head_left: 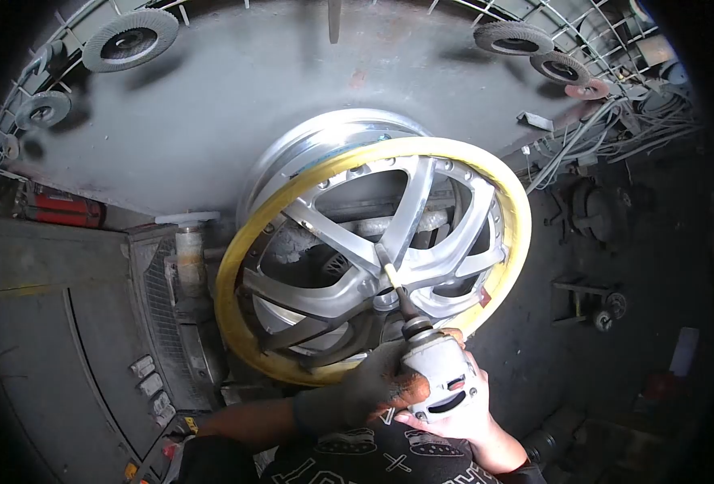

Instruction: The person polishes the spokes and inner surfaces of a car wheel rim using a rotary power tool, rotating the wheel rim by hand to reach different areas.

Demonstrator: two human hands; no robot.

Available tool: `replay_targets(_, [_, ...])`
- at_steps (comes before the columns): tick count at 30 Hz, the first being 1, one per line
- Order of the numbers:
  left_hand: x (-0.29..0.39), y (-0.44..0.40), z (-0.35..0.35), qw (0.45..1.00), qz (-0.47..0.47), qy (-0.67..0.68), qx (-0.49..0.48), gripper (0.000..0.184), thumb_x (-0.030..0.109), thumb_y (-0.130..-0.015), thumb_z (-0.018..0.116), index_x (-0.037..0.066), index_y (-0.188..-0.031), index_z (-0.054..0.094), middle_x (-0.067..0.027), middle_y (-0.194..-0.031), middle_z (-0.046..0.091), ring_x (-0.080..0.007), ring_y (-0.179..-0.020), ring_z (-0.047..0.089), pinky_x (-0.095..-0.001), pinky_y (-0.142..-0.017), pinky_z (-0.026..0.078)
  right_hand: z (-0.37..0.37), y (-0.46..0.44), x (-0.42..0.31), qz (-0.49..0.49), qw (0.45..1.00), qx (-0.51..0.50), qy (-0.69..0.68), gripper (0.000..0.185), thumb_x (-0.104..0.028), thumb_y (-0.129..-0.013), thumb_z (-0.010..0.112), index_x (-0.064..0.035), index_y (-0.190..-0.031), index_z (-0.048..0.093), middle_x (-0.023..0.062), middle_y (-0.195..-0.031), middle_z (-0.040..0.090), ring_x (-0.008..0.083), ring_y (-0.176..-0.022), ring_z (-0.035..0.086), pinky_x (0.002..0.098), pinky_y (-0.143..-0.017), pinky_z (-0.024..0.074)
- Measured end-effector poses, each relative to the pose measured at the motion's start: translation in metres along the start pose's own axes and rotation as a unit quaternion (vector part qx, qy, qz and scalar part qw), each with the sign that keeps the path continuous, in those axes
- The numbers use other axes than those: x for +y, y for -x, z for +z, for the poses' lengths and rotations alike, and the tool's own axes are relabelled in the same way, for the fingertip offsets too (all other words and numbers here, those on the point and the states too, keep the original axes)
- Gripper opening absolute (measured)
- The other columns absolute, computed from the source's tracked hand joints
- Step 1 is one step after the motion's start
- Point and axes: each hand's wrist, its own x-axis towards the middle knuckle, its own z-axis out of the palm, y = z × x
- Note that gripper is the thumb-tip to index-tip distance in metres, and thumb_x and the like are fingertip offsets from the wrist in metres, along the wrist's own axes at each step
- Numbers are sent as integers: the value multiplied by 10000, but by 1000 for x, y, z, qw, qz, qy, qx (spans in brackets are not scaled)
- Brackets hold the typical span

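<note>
A large silver alloy wheel (pixel 421 214) with yellow covering (pixel 232 298) around its rim stands tilted in front of me. Both my hands grip a grey die grinder (pixel 433 359) below the wheel's hub. My left hand (pixel 373 387), in a worn grey glove with fingertips showing, wraps the tool's body from the left. From the right and beneath, my right hand (pixel 474 403) supports the same tool; part of it is hidden behind the housing. The grinder's slim tapered tip (pixel 389 266) reaches to the spokes near the centre and appears to touch one.
Behind stands a grey panel (pixel 212 121), with a wire rack (pixel 607 32) holding flap discs (pixel 131 40) along the top. Cables (pixel 647 125) hang at right. A grey cabinet (pixel 26 323) is at left. A small wheeled stand (pixel 582 302) sits on the dark floor.
</note>
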Motion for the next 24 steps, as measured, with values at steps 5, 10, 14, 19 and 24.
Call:
replay_targets(5, [2,-1,1,997,43,-39,50,794,456,-840,763,-1,-1402,437,-89,-1313,546,-179,-1215,513,-358,-1056,405,1,-13,3,50,997,-21,-63,945,-376,-576,949,34,-1277,465,152,-1069,689,240,-948,723,340,-846,579])
replay_targets(10, [-4,1,-3,998,46,-25,24,776,428,-854,758,-4,-1411,434,-90,-1319,545,-177,-1215,513,-352,-1062,399,1,-8,2,45,996,-22,-70,955,-350,-581,944,33,-1303,449,162,-1109,673,234,-977,715,342,-868,571])
replay_targets(14, [-7,7,7,997,40,-61,20,791,413,-840,779,-8,-1414,432,-87,-1317,546,-166,-1207,514,-346,-1055,405,0,7,-1,5,1000,-3,-13,957,-338,-587,939,37,-1313,440,168,-1114,669,239,-988,712,342,-879,567])
replay_targets(19, [-25,11,11,999,39,12,1,845,385,-808,813,-10,-1435,408,-82,-1301,552,-166,-1203,516,-348,-1052,409,-4,27,-6,28,999,-21,-10,923,-315,-581,940,39,-1290,468,173,-1128,667,251,-964,715,339,-858,569])
replay_targets(24, [-10,17,30,995,-18,-94,-9,882,559,-768,789,-3,-1365,465,-87,-1276,576,-189,-1183,532,-357,-1017,419,-11,47,1,13,999,-23,-24,929,-309,-547,937,72,-1267,490,180,-1108,674,242,-951,714,349,-842,569])
